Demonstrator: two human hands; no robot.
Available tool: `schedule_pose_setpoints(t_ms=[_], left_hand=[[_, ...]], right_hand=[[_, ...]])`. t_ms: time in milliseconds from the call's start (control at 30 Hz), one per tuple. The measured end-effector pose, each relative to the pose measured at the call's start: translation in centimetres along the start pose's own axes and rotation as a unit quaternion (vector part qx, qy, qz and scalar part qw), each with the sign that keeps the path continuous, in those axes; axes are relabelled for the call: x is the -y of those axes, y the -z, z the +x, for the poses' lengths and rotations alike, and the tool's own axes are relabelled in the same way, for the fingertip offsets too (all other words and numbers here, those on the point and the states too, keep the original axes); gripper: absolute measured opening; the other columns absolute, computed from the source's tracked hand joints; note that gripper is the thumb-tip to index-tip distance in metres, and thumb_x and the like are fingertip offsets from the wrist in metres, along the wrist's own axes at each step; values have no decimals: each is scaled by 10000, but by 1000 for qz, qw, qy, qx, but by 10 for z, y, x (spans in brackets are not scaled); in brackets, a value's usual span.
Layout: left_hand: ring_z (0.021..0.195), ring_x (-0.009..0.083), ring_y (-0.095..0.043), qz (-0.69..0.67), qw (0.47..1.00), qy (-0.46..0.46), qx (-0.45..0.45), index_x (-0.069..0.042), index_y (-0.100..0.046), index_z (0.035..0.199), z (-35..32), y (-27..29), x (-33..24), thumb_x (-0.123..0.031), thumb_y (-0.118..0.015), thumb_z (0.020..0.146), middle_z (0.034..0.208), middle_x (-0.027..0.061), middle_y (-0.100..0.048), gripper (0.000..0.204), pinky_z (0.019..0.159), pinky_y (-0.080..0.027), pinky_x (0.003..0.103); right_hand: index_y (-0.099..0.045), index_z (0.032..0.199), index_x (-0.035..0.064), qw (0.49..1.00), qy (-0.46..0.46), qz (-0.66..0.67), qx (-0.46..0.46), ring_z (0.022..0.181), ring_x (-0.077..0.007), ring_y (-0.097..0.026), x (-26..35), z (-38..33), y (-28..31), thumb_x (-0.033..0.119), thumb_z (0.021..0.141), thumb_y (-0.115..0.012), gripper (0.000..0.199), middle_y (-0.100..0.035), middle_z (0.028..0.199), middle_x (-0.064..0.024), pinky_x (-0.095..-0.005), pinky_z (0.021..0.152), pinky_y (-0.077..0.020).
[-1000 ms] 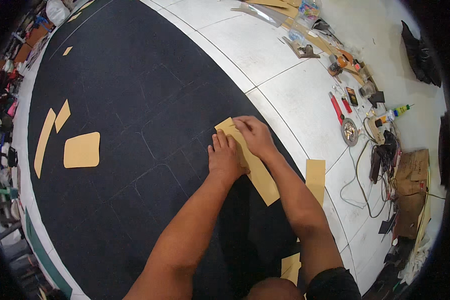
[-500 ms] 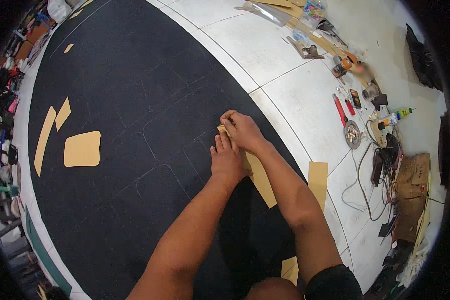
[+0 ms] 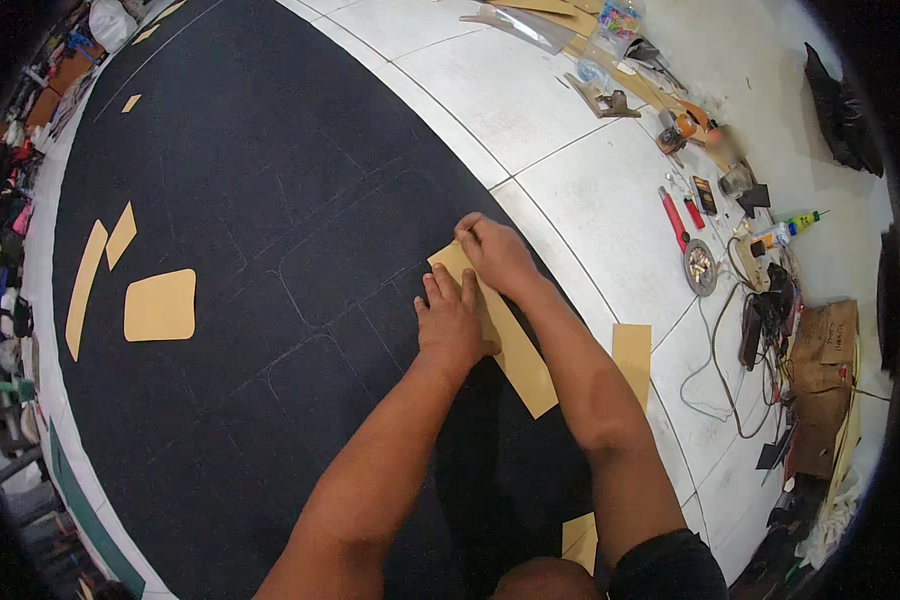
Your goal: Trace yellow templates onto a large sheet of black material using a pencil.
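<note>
A long tan card strip (image 3: 518, 362) lies slanted on a large black sheet of cloth-like material (image 3: 220, 450) marked with thin pale lines. My left hand (image 3: 450, 318) rests flat with fingers spread over the strip's left edge, pressing it down. At the strip's far end, my right hand (image 3: 495, 258) has its thumb and fingertips pinched together. Whatever sits in that pinch, if anything, is too small to make out. Left of my hands are a rounded tan card piece (image 3: 160, 306), a curved narrow piece (image 3: 85, 290) and a small slanted piece (image 3: 121, 236).
Another tan strip (image 3: 631, 362) lies past my right forearm, at the sheet's edge. On the white tiles (image 3: 560, 190) stand a round metal dish (image 3: 700, 267), a red cutter (image 3: 673, 218), cables and a cardboard box (image 3: 822, 385). Clutter lines the left side.
The strip's far end, lifted or folded under my fingers before, now lies flat. My right hand has moved slightly to the right, and my left hand a little toward me.
</note>
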State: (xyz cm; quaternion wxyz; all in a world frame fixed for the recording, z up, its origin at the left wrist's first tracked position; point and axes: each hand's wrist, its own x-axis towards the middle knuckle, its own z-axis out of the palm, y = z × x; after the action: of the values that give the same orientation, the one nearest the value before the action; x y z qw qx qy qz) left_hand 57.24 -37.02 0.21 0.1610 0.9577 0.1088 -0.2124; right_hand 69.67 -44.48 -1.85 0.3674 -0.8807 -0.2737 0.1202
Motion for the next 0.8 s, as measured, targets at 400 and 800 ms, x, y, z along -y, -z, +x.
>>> schedule_pose_setpoints(t_ms=[400,800], left_hand=[[1493,534,-211,7,1000,1,-5,-57,-218,1605,-1,1,1,-509,-920,655,1600,366,-165,1265,1158,-354,596],[1499,535,-198,21,1000,9,8,-83,-191,1618,1,-1,0,-514,-916,660,1614,367,-133,1276,1169,-334,584]], right_hand=[[-616,1112,11,1000,12,-1,-21,982,-420,-677,-7,2,-1,226,1026,-509,255,-711,983,-224,-494,872,-526],[-607,1140,26,998,53,-4,-42,1019,-415,-663,-17,-10,-12,237,1037,-478,268,-701,1064,-217,-492,888,-519]])
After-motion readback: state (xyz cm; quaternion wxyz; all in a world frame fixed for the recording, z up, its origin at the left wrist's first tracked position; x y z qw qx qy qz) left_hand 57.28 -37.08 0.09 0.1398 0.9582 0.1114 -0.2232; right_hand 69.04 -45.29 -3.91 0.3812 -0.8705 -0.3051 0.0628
